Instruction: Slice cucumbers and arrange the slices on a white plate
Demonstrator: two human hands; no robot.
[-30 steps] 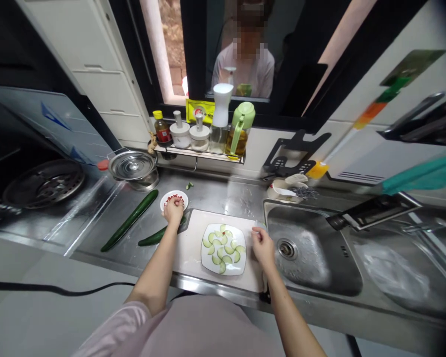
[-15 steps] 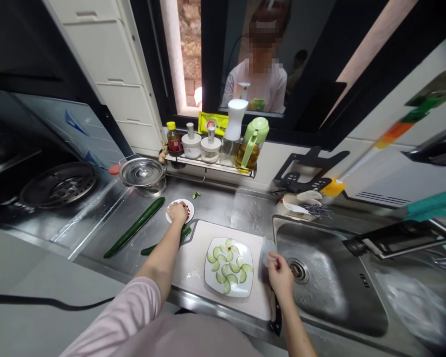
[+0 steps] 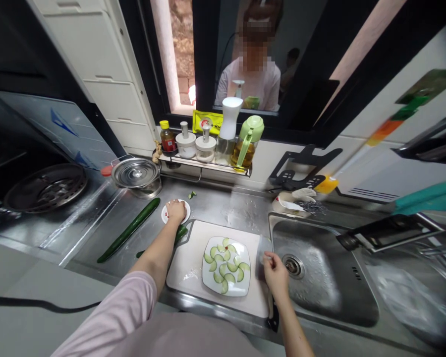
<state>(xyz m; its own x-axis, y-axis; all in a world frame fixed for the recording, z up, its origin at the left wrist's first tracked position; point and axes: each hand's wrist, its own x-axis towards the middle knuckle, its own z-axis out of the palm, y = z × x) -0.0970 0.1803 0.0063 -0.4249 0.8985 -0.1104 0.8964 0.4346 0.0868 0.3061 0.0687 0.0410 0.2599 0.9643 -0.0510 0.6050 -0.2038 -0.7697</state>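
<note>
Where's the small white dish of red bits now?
Head view, left of centre: the small round white dish sits under the left hand, just behind the white cutting board, right of the long green cucumber.

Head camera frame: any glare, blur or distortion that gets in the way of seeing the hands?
Head view: wide-angle bending curves the wall and counter edges, and the corners darken. Head view: glare patches on the steel counter and sink, and the far right edge is smeared. Head view: left hand over the small dish and right hand beside the plate read clearly.

Left hand [image 3: 176, 211] on small dish [image 3: 165, 214]; right hand [image 3: 275, 273] on knife [image 3: 262, 249].
</note>
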